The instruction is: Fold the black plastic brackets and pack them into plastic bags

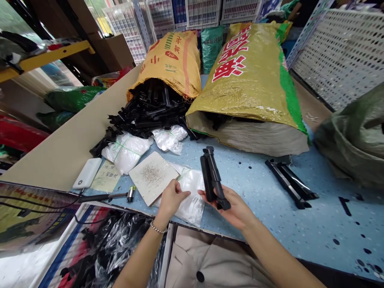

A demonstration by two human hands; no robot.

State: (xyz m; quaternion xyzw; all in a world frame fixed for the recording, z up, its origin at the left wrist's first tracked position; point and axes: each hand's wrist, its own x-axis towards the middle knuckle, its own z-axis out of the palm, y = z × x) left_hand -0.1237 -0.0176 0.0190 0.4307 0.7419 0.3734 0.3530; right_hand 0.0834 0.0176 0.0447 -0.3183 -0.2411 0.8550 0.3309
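A power bank and a tile lay at the left of the table. My left hand rested on a clear bag — fingers together, pinching its edge. My right hand, just beside it, was clamped on a black part held above the table. More black parts lay well to the right — sacks behind.

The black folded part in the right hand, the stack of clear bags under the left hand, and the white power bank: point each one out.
black folded part (212, 180), head view, mid-shaft.
stack of clear bags (192, 196), head view, top bag's middle.
white power bank (87, 173), head view, top face.
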